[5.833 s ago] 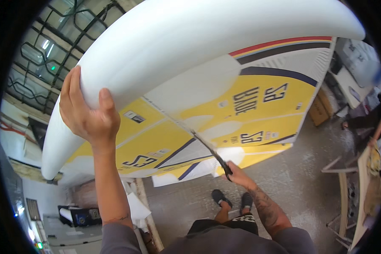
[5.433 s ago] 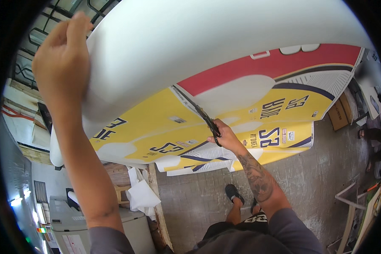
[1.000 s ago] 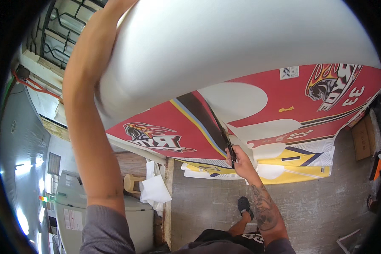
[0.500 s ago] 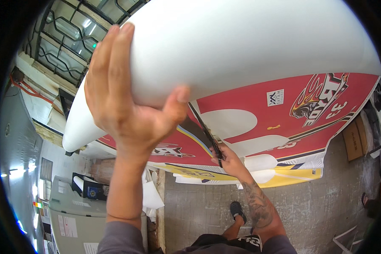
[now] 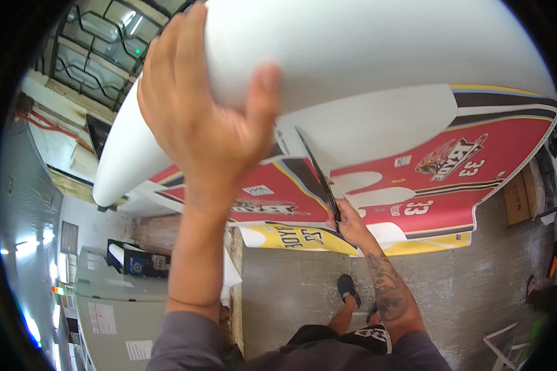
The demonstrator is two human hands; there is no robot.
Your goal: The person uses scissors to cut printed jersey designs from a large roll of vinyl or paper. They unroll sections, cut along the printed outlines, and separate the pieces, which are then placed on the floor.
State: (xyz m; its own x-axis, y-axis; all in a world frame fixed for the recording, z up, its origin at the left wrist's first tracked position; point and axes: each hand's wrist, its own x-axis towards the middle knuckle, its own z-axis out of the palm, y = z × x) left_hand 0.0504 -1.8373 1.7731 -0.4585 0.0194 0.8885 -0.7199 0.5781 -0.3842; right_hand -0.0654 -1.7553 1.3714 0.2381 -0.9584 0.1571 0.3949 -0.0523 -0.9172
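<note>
A big white roll (image 5: 365, 49) lies across the upper part of the view. My left hand (image 5: 192, 117) rests flat against its near side, fingers stretched up and thumb apart. Below the roll hangs a printed sheet (image 5: 377, 166) with red, white and striped jersey-like panels. In my right hand (image 5: 351, 224) are long black scissors (image 5: 319, 170), their blades pointing up toward the roll along the sheet, between printed panels. The fingers wrap round the handles, which are partly hidden. A yellow printed part (image 5: 291, 238) hangs at the lower end of the sheet.
A grey cabinet (image 5: 127, 321) with papers on it stands at lower left. A window with a black metal grille (image 5: 96, 59) is at upper left. Cardboard (image 5: 517, 201) leans at the right, and a white metal frame (image 5: 501, 340) stands at lower right.
More of the sheet shows below the roll, with a large white panel now in view. The scissors and my right hand sit slightly farther right. My left hand appears higher on the roll.
</note>
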